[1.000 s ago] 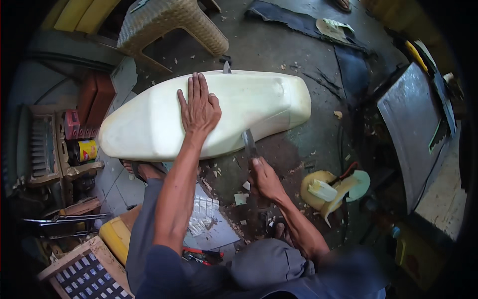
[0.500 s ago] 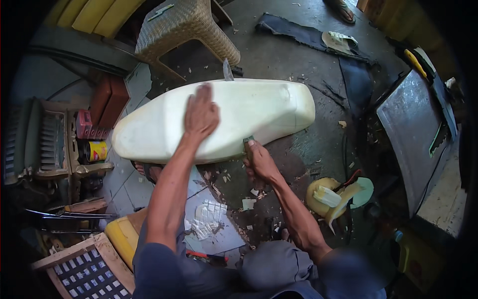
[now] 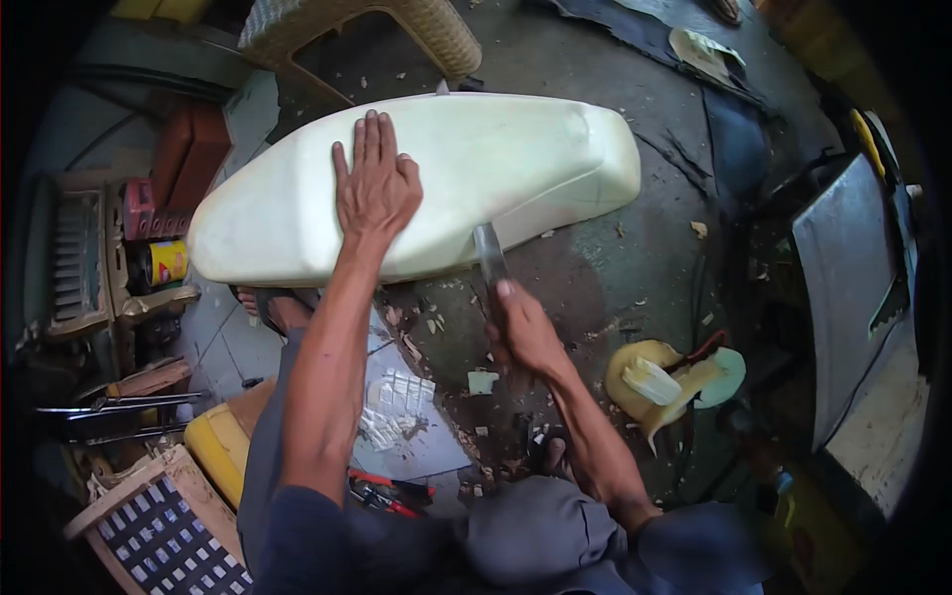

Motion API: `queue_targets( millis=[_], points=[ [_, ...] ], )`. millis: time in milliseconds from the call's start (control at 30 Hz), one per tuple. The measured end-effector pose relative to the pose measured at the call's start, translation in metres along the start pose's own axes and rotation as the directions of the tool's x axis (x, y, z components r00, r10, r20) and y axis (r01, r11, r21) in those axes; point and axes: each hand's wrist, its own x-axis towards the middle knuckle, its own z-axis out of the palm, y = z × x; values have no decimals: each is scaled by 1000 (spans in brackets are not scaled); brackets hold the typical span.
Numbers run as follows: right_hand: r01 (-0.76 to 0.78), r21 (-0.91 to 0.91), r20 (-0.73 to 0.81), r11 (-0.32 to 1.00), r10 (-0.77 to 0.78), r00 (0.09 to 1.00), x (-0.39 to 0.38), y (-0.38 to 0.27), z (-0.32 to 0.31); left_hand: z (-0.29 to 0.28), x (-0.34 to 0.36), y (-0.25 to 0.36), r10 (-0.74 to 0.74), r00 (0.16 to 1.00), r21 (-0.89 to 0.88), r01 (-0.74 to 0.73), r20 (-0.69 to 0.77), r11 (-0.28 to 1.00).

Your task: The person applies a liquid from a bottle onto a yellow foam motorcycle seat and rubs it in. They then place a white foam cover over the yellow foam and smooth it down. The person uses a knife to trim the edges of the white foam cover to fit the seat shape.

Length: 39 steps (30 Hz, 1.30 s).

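Note:
A long cream foam motorcycle seat [image 3: 496, 139] lies across the middle of the view, its narrower, rounded end to the left. My left hand [image 3: 377, 193] rests flat on its upper surface, fingers stretched out and slightly spread. Below the seat's near edge, my right hand [image 3: 528, 325] is closed around a knife [image 3: 489, 253] with a flat, blunt-ended metal blade. The blade points up and away from me, its end against or just over the seat's near side; I cannot tell if it touches. The knife's handle is mostly hidden in my fist.
A woven-pattern stool [image 3: 436, 35] stands beyond the seat. Foam scraps [image 3: 650, 382] lie to the right on the littered floor. Red-handled pliers [image 3: 387, 493] are near my legs. A yellow can [image 3: 167, 262] stands at left, a metal sheet [image 3: 848, 268] leans at right.
The view has shifted, and the seat sits higher and further left in it. My left hand now lies still with fingers apart. The knife blade shows longer, and my right hand is further from the seat.

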Motion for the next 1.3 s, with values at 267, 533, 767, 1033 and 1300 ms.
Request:
queue_targets(
  millis=[267,533,767,1033,1300],
  points=[
    [-124,133,49,983,118,992,3,-7,13,-2,6,-3,-11,1000,-16,11,-7,1000],
    [-207,189,46,960,202,978,17,-15,23,-20,4,-30,-26,992,88,15,127,996],
    [-136,130,66,982,128,990,41,-16,20,-10,6,-31,8,998,66,-12,62,998],
    [-117,87,46,989,113,992,35,-19,27,-10,12,-25,-37,992,64,29,122,998],
    [-130,66,58,989,126,990,31,-16,30,0,11,-30,-33,997,45,30,76,999]
  ],
)
